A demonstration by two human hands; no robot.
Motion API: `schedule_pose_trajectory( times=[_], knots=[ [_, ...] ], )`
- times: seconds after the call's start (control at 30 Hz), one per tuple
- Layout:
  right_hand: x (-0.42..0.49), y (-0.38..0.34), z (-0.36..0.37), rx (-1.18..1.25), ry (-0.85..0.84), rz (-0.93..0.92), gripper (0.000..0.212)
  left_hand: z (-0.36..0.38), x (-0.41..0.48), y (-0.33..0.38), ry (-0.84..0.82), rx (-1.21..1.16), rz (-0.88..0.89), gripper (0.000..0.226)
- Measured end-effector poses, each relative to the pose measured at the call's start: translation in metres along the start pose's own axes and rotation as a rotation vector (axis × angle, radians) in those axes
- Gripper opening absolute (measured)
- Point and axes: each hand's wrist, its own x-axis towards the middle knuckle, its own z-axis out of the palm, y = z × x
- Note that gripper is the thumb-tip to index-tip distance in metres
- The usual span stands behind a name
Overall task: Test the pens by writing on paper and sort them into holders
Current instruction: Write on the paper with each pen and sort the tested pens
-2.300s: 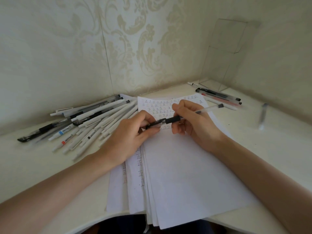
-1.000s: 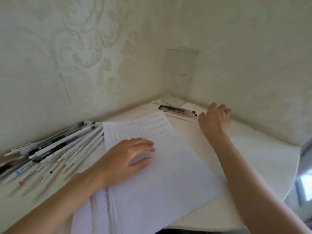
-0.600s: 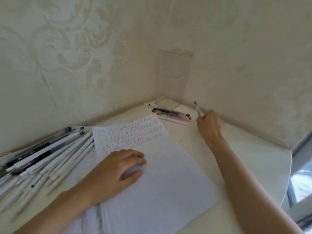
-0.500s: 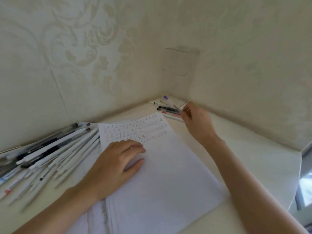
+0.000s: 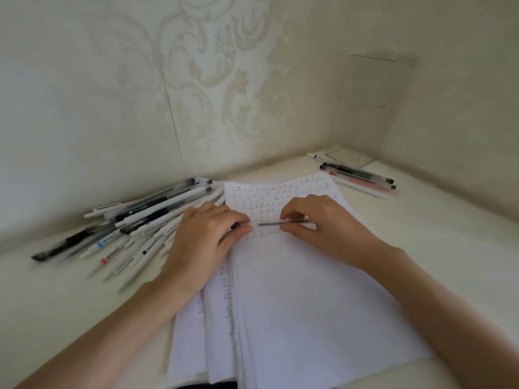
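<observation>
Both hands meet over the paper (image 5: 309,299): right hand (image 5: 323,223) pinches a thin pen (image 5: 280,223), left hand (image 5: 207,237) pinches its purple cap (image 5: 234,226).

Your stack of paper (image 5: 295,290) lies in the middle of the table (image 5: 449,248), running from the near edge toward the far wall, with both your hands resting on its far half, left hand (image 5: 202,242) at its left edge and right hand (image 5: 323,226) just right of it. The pile of pens (image 5: 134,220) lies left of the paper, touching its far left corner. Four pens (image 5: 356,175) lie far right of the paper, near the clear holder (image 5: 365,108) in the corner
</observation>
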Motion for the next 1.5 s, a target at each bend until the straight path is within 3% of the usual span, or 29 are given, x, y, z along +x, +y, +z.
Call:
schedule_pose_trajectory(
  times=[0.1, 0.17, 0.23, 0.3, 0.43, 0.57, 0.7, 0.87, 1.0, 1.3, 1.43, 1.5],
  knots=[
    [0.001, 0.01, -0.004, -0.208, 0.096, -0.065, 0.024, 0.0, 0.001, 0.0, 0.044, -0.035, 0.035, 0.03],
    [0.002, 0.009, -0.006, -0.221, 0.171, -0.085, 0.022, -0.002, 0.0, 0.003, 0.084, -0.131, -0.004, 0.028],
    [0.002, -0.001, -0.009, -0.018, 0.19, 0.046, 0.009, -0.004, 0.0, 0.008, 0.121, -0.288, -0.123, 0.032],
    [0.001, -0.011, -0.009, 0.325, 0.218, 0.2, 0.012, -0.005, -0.001, 0.01, 0.099, -0.364, -0.213, 0.042],
    [0.002, -0.021, -0.008, 0.841, 0.168, 0.269, 0.009, -0.004, -0.002, 0.013, 0.001, -0.282, -0.113, 0.05],
    [0.002, -0.025, 0.003, 0.903, 0.025, 0.246, 0.006, -0.004, -0.001, 0.013, -0.044, -0.211, 0.017, 0.042],
    [0.001, -0.023, 0.007, 1.015, 0.009, 0.285, 0.005, -0.002, -0.001, 0.01, -0.014, -0.169, 0.004, 0.034],
    [0.0, -0.023, 0.013, 1.023, -0.019, 0.258, 0.006, 0.0, -0.005, 0.018, -0.22, -0.266, -0.003, 0.032],
    [0.001, -0.025, 0.018, 1.082, -0.024, 0.239, 0.002, -0.001, -0.004, 0.02, -0.278, -0.255, -0.038, 0.031],
    [0.001, -0.024, 0.021, 1.187, 0.003, 0.222, 0.002, -0.003, -0.002, 0.015, -0.246, -0.289, -0.087, 0.037],
    [0.004, -0.013, 0.004, 1.309, 0.068, 0.291, 0.023, -0.006, -0.002, 0.015, -0.179, -0.245, -0.192, 0.046],
    [0.003, -0.005, -0.005, 1.204, 0.093, 0.356, 0.028, -0.008, -0.004, 0.016, -0.16, -0.177, -0.176, 0.05]
  ],
)
